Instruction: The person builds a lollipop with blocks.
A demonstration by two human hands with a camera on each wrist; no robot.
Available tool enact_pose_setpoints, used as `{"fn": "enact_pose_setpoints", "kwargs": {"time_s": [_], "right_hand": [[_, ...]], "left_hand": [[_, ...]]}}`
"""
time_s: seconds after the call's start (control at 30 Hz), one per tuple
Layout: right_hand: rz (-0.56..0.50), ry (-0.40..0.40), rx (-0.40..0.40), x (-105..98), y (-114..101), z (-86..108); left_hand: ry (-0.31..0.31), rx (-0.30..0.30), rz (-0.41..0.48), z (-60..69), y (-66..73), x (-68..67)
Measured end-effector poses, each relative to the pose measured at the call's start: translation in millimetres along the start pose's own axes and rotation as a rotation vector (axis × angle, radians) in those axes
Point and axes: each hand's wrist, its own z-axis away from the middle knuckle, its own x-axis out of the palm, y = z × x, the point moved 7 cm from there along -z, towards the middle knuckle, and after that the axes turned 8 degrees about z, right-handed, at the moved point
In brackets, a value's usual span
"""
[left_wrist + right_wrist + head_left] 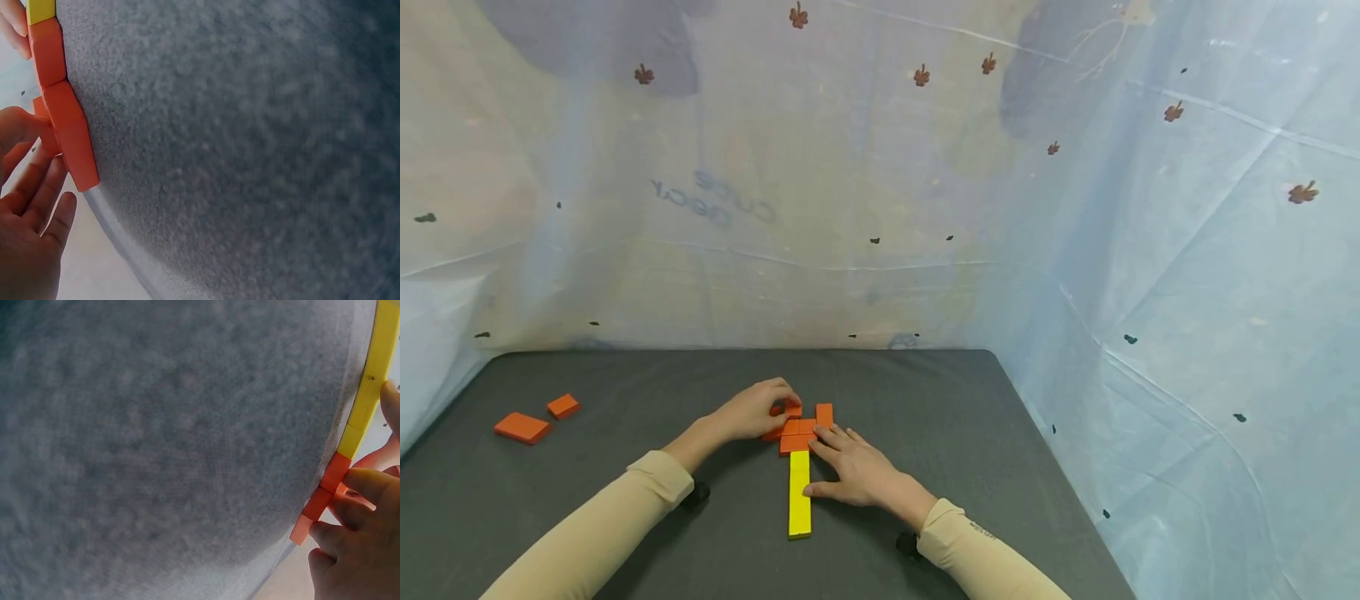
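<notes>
Several flat orange blocks [796, 443] lie together on the table, touching the far end of a yellow strip [800, 500] that seems to be two pieces set end to end. My left hand [752, 412] pinches a small orange block [47, 135] between thumb and fingers, at the group's left side. Opposite it, my right hand [861, 471] lies with fingers extended; its fingertips touch the orange blocks' right edge and its thumb rests against the yellow strip's side. Another orange block [824, 413] stands out at the far right of the group. The left fingers partly hide the blocks beneath them.
Two loose orange pieces, a larger block [523, 427] and a smaller block [563, 406], lie toward the left of the dark grey table [647, 383]. A pale printed plastic sheet [820, 208] hangs behind the table and along its right side.
</notes>
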Motion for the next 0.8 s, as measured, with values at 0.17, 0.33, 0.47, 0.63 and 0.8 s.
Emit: {"fn": "enact_pose_setpoints", "kwargs": {"time_s": [0.17,0.33,0.47,0.63,0.8], "right_hand": [[0.006,0.004,0.002,-0.1,-0.3,0.3],[0.000,0.006,0.003,0.3,0.1,0.5],[0.001,0.009,0.000,-0.4,0.4,0.6],[0.001,0.009,-0.005,-0.4,0.1,0.1],[-0.002,0.001,-0.005,0.1,-0.3,0.4]], "left_hand": [[-0.010,-0.001,-0.003,0.5,0.7,1.5],[-0.016,-0.011,-0.010,-1.2,-1.4,3.4],[-0.025,-0.014,-0.033,-5.8,-3.2,5.9],[-0.046,-0.025,-0.059,-9.1,-6.1,9.1],[-0.059,-0.013,-0.068,-9.0,-7.6,9.7]]}}
